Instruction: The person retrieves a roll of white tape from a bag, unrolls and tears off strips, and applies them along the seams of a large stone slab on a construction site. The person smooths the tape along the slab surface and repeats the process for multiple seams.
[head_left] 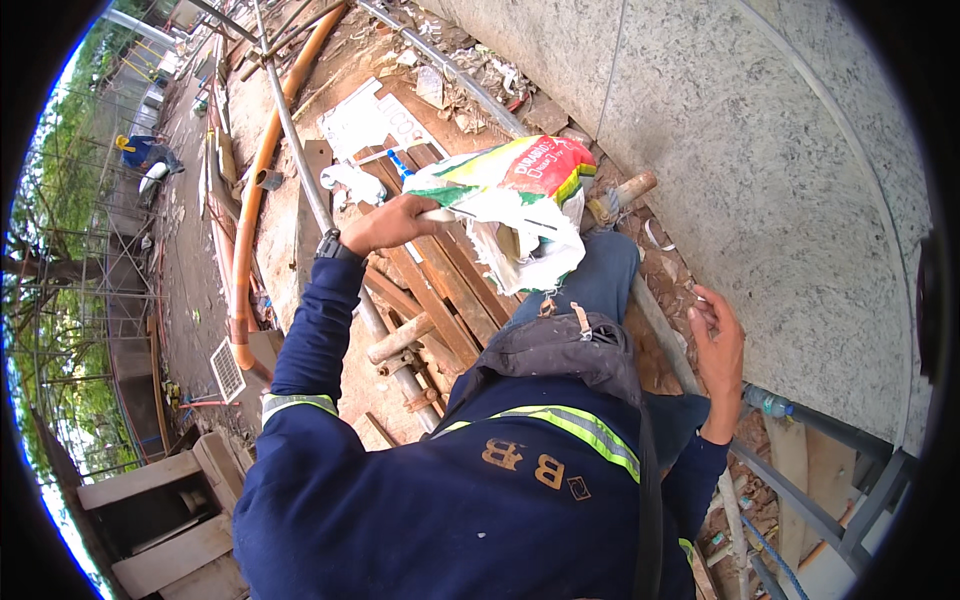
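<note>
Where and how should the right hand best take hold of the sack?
Probably the sack's loose white edge nearest the body, with the right hand coming from the right: that edge is crumpled and slack, and the left hand is at its left side.

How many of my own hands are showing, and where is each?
2. Your left hand is left of centre, closed on something pale by the sack; your right hand is at the right, loosely open before the grey wall. Neither is hidden.
</note>
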